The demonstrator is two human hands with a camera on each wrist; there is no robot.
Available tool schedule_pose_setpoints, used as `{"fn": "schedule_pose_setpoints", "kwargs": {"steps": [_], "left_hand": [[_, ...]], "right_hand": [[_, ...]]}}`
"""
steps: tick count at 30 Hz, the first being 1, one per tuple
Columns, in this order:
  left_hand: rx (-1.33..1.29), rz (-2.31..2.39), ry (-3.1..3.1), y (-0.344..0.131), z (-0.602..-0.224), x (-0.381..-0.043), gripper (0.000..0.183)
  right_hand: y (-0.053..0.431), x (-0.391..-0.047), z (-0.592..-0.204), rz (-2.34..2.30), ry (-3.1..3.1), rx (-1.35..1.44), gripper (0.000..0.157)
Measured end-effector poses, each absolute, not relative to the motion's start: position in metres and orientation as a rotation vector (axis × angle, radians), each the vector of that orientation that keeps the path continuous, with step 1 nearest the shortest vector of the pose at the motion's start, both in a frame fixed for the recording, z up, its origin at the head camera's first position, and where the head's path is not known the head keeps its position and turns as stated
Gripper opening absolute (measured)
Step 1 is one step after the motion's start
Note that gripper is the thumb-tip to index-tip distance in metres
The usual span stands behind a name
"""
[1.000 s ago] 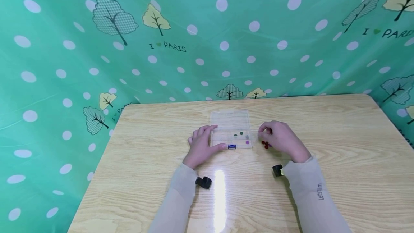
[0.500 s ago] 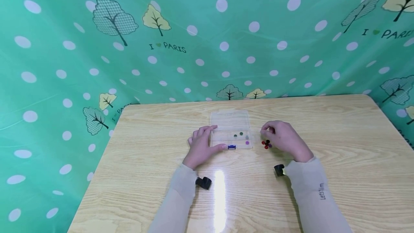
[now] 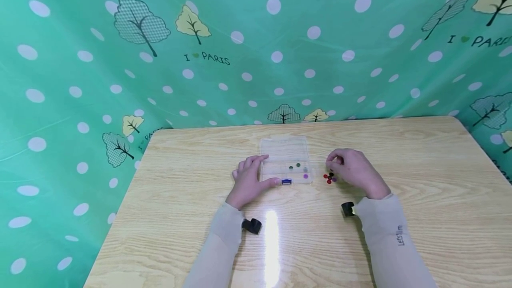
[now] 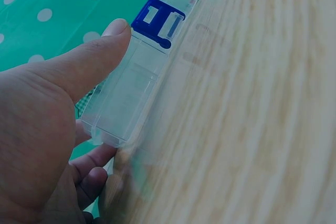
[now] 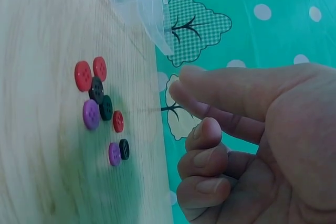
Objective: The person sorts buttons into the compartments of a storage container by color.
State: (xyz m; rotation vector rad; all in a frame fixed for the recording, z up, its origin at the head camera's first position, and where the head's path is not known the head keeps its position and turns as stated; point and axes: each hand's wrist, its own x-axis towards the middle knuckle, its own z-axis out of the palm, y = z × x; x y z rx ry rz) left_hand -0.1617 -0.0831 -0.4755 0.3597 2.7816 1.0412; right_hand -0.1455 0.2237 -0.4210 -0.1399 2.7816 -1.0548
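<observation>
A clear plastic compartment box [image 3: 276, 177] lies on the table with its lid [image 3: 284, 148] laid back. A blue latch [image 4: 157, 22] sits on its front edge. My left hand [image 3: 250, 182] holds the box's left end, thumb at the front beside the latch and index finger toward the back. Dark green buttons [image 3: 298, 165] and a purple button [image 3: 306, 176] lie in the box's right compartments. My right hand [image 3: 352, 168] hovers above a loose cluster of buttons [image 5: 96, 90]. Its thumb and index fingertips are close together, the other fingers loosely curled, with nothing visible between them.
The loose red, black, green and purple buttons lie on the wooden table [image 3: 192, 190] just right of the box. A green dotted curtain [image 3: 256, 88] hangs behind the table's back edge. Each wrist carries a small black camera [image 3: 252, 226].
My right hand has shifted slightly to the right, away from the box, uncovering more of the loose buttons. My left hand and the box have stayed in place.
</observation>
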Motion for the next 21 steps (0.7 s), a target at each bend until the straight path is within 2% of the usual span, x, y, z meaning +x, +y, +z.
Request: {"fn": "schedule_pose_setpoints", "kwargs": {"steps": [21], "left_hand": [[0.375, 1.044, 2.778, -0.084, -0.474, -0.161, 0.092]], "right_hand": [[0.235, -0.144, -0.423, -0.992, 2.756, -0.092, 0.017]]}}
